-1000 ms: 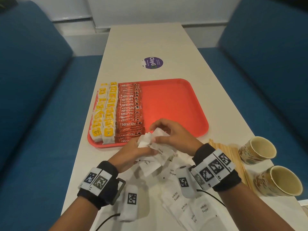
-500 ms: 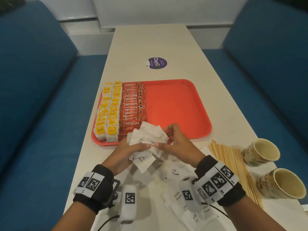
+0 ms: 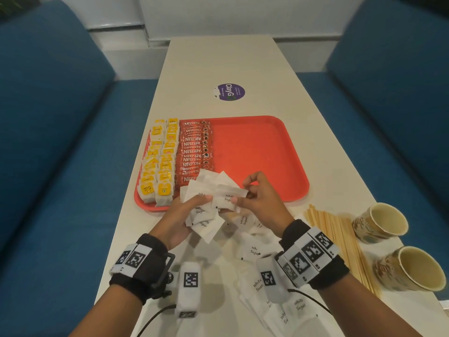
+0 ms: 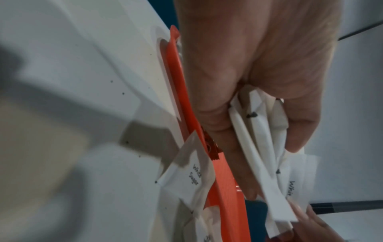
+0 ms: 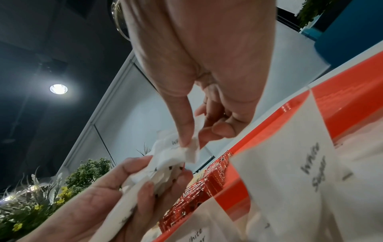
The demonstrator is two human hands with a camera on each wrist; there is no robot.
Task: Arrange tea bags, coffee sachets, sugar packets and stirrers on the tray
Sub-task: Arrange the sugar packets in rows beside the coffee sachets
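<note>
My left hand (image 3: 184, 215) grips a fanned stack of white sugar packets (image 3: 209, 190) just above the near rim of the red tray (image 3: 255, 152). My right hand (image 3: 255, 198) pinches the top packet (image 3: 229, 195) of that stack between thumb and forefinger. In the right wrist view the pinched packet (image 5: 190, 147) shows at the thumb tip, and in the left wrist view the stack (image 4: 265, 155) sits edge-on in my palm. Yellow tea bags (image 3: 159, 164) fill the tray's left side in two columns. Red coffee sachets (image 3: 194, 152) lie in a column beside them. Wooden stirrers (image 3: 340, 239) lie on the table at the right.
More loose sugar packets (image 3: 257, 283) are scattered on the white table (image 3: 223, 59) under my wrists. Two paper cups (image 3: 381, 222) (image 3: 410, 268) lie on their sides at the right edge. A purple sticker (image 3: 229, 91) lies beyond the tray. Blue benches (image 3: 56, 142) flank the table.
Both hands have lifted the stack a little toward the tray, the packets fanned wider. My right hand has shifted from bunching the stack to pinching its top packet.
</note>
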